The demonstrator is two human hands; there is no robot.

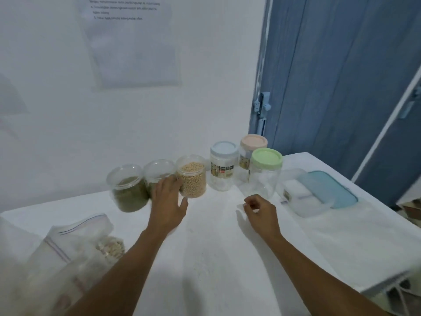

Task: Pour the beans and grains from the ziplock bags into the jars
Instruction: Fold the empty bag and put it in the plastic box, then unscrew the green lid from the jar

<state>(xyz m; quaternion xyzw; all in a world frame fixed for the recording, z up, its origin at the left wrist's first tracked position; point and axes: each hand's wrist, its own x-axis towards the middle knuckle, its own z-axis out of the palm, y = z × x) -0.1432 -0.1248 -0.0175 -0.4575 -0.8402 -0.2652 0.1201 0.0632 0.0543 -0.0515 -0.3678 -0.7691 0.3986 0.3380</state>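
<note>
Head view, white desk (227,258). Three clear-lidded jars are ranged in a row at rear L: green-grain jar (128,190), second green-filled jar (157,172) (partly hidden by the hand) and soybean jar (193,181), filled nearly to the top.

L hand (167,201) is extended to the row. Its grip is wide, w/ fingers straight against the second jar and soybean jar and thumb spread; nothing is clasped. R hand (262,213) is held low over the desk, centre-R. Fingers are loosely curled; grip narrow, nothing held.

Three empty lidded jars are noted R of the row: blue-lid jar (222,169), peach-lid jar (251,144) behind, green-lid jar (265,172) in front.

Ziplock bags (77,242) are heaped at front L; pale beans are seen in one. A rectangular container (303,195) is noted at far R, w/ teal lid (330,190) touching it.
</note>
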